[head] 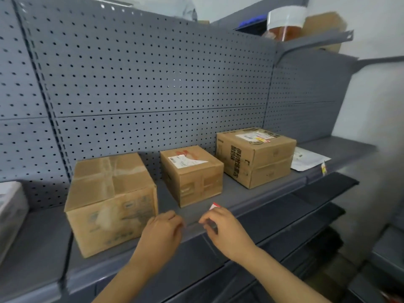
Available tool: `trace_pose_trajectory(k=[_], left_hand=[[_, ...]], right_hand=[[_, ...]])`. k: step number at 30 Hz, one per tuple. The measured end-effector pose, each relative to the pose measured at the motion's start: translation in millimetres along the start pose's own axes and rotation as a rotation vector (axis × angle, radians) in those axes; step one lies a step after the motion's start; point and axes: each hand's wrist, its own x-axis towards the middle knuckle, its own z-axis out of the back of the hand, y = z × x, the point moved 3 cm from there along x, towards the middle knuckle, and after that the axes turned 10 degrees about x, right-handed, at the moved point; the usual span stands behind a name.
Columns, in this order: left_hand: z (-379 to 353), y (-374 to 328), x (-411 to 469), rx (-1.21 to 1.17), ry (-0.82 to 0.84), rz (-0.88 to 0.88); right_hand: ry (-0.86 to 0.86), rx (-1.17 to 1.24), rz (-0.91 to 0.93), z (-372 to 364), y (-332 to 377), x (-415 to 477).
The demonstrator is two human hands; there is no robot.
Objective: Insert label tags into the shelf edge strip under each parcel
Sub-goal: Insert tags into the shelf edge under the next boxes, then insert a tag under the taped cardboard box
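Grey metal shelving with a pegboard back is filling the view, seen from a camera on a person's head looking down at two bare hands. Nearest, the left hand is curling loosely at the shelf edge strip, its fingers bent but apparently gripping nothing, probably steadying the strip. Just beside it, the right hand is pinching a small white-and-red label tag between thumb and fingers, with the tag's top corner sticking up above the knuckles and its lower part hidden. The tag is hovering at the strip, directly in front of the middle parcel, seemingly being lined up for insertion there; whether it is touching the strip is unclear. Behind the hands, three cardboard parcels are sitting in a row on the shelf: a large taped box on the left, the middle one, and a taller printed box on the right. Farther right, a flat white mailer is lying on the shelf.
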Motion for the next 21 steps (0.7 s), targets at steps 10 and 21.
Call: trace_pose_trajectory(k=[10, 21], left_hand=[[-71.1, -1.8, 78.8, 0.036, 0.034, 0.001], [-94.4, 0.9, 108.9, 0.105, 0.115, 0.029]], right_hand=[[0.032, -0.049, -0.178, 21.3, -105.2, 32.5], [0.17, -0.06, -0.035, 19.7, -140.5, 56.4]])
